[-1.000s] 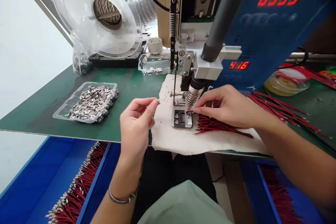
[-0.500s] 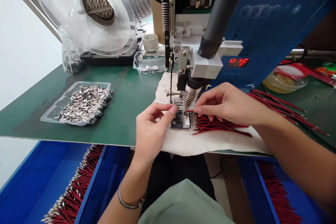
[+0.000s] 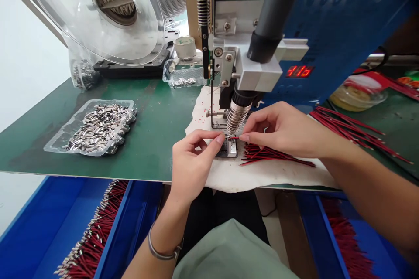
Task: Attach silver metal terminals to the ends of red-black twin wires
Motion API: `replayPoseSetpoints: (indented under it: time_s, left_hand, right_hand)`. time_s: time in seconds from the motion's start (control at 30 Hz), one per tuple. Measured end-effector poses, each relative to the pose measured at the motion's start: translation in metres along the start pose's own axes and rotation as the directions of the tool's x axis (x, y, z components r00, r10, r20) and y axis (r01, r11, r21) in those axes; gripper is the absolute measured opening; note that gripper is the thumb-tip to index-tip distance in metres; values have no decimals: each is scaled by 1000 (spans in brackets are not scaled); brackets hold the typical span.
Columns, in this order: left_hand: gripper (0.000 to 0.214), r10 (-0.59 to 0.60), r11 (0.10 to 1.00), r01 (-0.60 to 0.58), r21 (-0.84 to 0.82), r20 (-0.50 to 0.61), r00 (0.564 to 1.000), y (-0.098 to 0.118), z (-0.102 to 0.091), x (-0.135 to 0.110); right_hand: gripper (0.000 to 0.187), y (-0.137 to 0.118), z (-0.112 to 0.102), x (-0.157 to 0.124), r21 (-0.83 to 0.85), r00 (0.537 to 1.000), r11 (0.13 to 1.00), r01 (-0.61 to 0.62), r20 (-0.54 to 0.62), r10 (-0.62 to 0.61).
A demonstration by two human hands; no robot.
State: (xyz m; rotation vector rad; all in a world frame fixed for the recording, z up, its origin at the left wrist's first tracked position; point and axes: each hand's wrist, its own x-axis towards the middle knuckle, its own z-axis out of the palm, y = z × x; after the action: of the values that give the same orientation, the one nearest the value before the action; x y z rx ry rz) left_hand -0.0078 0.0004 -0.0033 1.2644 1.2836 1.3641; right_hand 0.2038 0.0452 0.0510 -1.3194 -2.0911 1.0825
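At frame centre, right hand gripped red wire by machine tip; left hand pinched closed, contents unclear. I judged: joining step, steady alignment needed next.

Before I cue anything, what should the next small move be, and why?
Perhaps nudge the left hand slightly toward the red wire, holding the right hand steady: the right pinches that wire below the coiled nozzle, and the left is pinched close to its end.

The sole view looks from the wearer's head, forward and down — near the machine, left hand and right hand flanking its tip.
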Motion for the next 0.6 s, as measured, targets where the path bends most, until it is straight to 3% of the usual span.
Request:
replayPoseSetpoints:
  time_s: [0.27, 0.6]
  left_hand:
    - [13, -19, 998, 19, 55, 13, 1000, 2, 1, 3]
    - [15, -16, 1000, 17, -8, 61, 998, 0, 0, 6]
  right_hand:
    - [22, 0, 1, 0, -39, 1000, 999, 17, -8, -18]
    - [23, -1, 2, -2, -62, 999, 998, 31, -19, -32]
